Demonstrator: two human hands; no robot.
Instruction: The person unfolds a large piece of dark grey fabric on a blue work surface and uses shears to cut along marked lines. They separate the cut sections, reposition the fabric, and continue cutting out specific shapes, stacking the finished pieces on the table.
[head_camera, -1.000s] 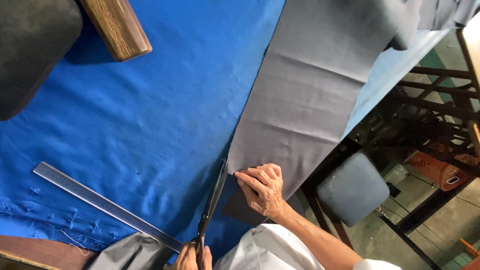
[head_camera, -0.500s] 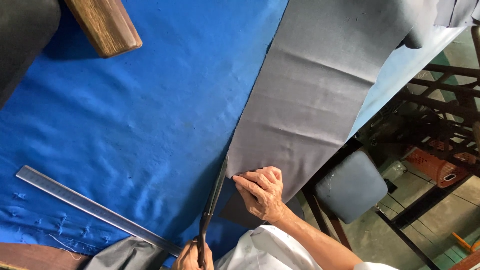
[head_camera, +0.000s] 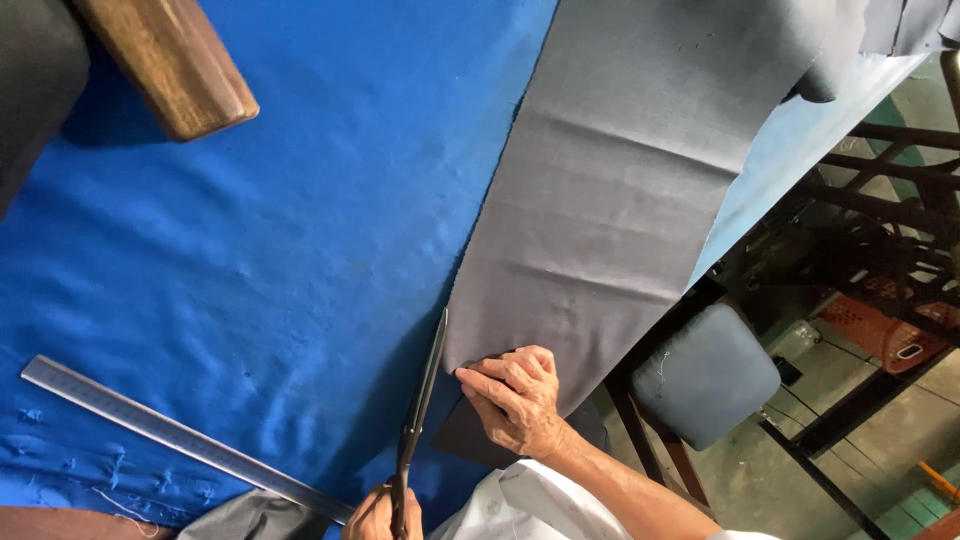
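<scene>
A blue cloth (head_camera: 250, 300) covers the counter, and every place here is told from the grey fabric (head_camera: 620, 200) that lies slanting across its right part. This long grey panel runs from the top edge of the view down toward the person, its far end hanging over the counter's right edge above a padded grey stool (head_camera: 705, 375).

Compared with a second ago, the long dark scissors (head_camera: 420, 410) sit further along the fabric's left edge: the blade tips now reach higher beside the raw edge, so the cut appears to be advancing up that side. A darker cut-off piece (head_camera: 470, 440) lies under the near corner of the fabric.

The left hand (head_camera: 515, 400) has stayed flat on the fabric's near corner, fingers spread and pressing it down, grasping nothing. The right hand (head_camera: 372, 515), at the bottom edge of the view below the fabric, is clenched around the scissor handles; only part of it shows.

Well left of the fabric, a steel ruler (head_camera: 180, 440) lies untouched on the blue cloth, and a wooden block (head_camera: 170, 65) rests near the top left.
</scene>
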